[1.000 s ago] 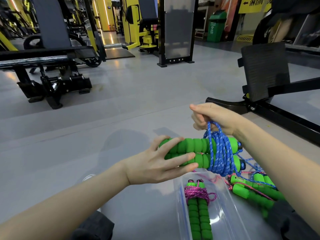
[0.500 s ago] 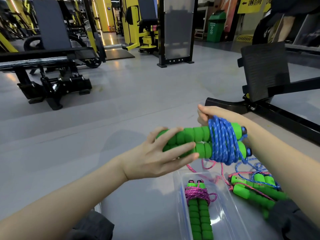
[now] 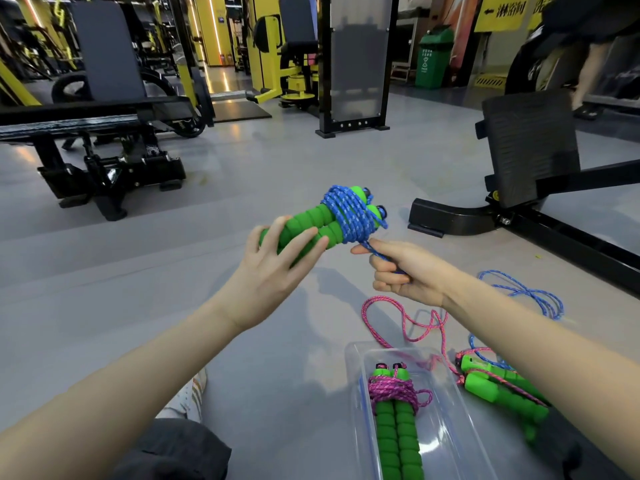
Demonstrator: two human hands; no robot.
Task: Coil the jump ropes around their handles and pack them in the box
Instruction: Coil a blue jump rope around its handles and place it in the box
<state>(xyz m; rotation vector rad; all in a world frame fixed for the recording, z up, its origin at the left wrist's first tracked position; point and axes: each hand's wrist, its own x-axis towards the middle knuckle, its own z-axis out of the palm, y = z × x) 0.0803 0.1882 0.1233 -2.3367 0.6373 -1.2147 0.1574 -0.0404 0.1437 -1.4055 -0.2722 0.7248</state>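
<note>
Mid-frame, blue rope coils green handles; pink-wrapped pair lies in the clear box lower right.

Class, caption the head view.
Left hand holds green handles wound in blue rope; right hand pulls its end.

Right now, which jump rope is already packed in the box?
The pink-corded rope, coiled around its green handles inside the clear box; the others are held or on the floor.

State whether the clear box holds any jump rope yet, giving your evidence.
Partly filled. One pink-roped bundle with green handles lies inside the clear box; more ropes remain outside.
</note>
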